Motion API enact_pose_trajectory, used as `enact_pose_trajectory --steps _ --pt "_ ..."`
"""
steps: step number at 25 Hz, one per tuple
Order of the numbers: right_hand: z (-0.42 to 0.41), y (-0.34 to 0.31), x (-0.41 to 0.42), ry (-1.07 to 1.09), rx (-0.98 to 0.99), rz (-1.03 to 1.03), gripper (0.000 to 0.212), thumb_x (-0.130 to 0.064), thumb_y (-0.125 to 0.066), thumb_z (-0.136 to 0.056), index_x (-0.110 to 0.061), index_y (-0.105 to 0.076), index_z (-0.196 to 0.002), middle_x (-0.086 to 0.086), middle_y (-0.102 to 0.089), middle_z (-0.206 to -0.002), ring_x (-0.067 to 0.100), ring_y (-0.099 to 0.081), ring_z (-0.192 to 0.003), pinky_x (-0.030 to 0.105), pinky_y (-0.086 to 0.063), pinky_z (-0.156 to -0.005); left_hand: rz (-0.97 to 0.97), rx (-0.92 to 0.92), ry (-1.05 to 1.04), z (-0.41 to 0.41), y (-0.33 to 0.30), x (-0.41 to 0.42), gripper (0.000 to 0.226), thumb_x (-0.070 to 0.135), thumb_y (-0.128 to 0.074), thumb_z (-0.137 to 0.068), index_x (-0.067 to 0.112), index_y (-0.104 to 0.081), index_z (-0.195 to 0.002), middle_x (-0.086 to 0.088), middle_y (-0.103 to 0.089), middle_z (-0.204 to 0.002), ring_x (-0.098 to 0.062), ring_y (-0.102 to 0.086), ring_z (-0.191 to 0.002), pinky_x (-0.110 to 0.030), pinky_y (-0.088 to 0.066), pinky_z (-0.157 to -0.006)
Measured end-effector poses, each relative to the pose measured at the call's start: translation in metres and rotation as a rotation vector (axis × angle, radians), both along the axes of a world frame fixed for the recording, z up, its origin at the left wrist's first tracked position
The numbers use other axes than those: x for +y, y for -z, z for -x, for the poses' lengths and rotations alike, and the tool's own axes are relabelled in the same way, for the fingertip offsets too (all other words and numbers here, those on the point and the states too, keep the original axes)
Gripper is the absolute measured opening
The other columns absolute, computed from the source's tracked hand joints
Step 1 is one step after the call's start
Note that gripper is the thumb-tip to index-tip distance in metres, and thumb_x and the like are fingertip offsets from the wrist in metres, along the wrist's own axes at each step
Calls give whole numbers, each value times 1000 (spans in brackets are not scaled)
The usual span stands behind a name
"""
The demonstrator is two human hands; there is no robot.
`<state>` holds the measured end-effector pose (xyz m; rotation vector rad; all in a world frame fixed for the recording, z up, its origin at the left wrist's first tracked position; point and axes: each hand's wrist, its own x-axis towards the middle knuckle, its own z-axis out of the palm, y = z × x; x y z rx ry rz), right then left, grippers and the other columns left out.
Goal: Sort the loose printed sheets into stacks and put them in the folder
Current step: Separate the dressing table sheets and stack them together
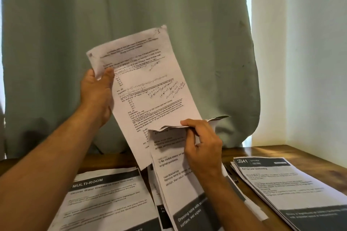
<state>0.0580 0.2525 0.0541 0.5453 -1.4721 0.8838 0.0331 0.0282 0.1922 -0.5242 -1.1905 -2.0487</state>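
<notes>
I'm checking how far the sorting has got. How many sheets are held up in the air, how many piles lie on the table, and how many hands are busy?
Sheets or bundles held up: 2, the maths sheet and the drooping bundle
Piles on the table: 2, the left pile and the right pile
Hands gripping paper: 2, left hand, right hand
Total: 6
</notes>
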Motion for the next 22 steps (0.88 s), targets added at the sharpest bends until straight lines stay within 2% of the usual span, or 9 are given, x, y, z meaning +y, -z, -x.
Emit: enact_pose_trajectory --steps 4,7,13,16,19,22 --pt "-9 -19 5 0 81 10 21 -6 -56 -94 -15 -66 -109 -11 -60 -107 -9 -56 -101 11 -52 -83 -7 -182 32 5 26 -5 12 14 -57 -102 18 -64 -111 -4 -78 -95 -21 -77 -78 -34 -61 -54" --pt "-13 -38 2 4 43 -38 19 -9 -54 -94 -13 -68 -106 -7 -63 -101 -6 -57 -93 9 -51 -80 3 -354 106 13 55 -5 12 15 -55 -103 17 -61 -113 -9 -76 -94 -22 -76 -68 -38 -60 -48" --pt "-6 -64 -23 92 -111 -163 19 -4 -57 -90 -13 -72 -99 -2 -70 -95 7 -61 -86 15 -49 -82 51 -566 154 32 126 5 13 16 -57 -102 16 -62 -113 -14 -78 -88 -32 -76 -73 -47 -62 -57" --pt "9 -62 -36 134 -289 -221 21 -9 -57 -89 -17 -73 -100 -3 -72 -97 11 -63 -89 22 -49 -88 116 -587 187 37 157 12 22 12 -58 -101 11 -63 -123 -18 -77 -100 -41 -74 -90 -60 -60 -78" --pt "30 -46 -48 141 -493 -275 21 -13 -57 -91 -21 -74 -100 -2 -74 -97 14 -66 -88 28 -52 -89 152 -606 199 40 180 16 23 10 -64 -95 10 -67 -118 -19 -77 -99 -43 -74 -90 -60 -59 -80" --pt "53 -27 -54 136 -670 -312 23 -12 -56 -91 -24 -74 -98 -2 -73 -94 15 -66 -85 32 -55 -88 163 -628 249 42 193 18 19 15 -60 -97 11 -71 -112 -20 -76 -99 -43 -74 -90 -63 -58 -83"
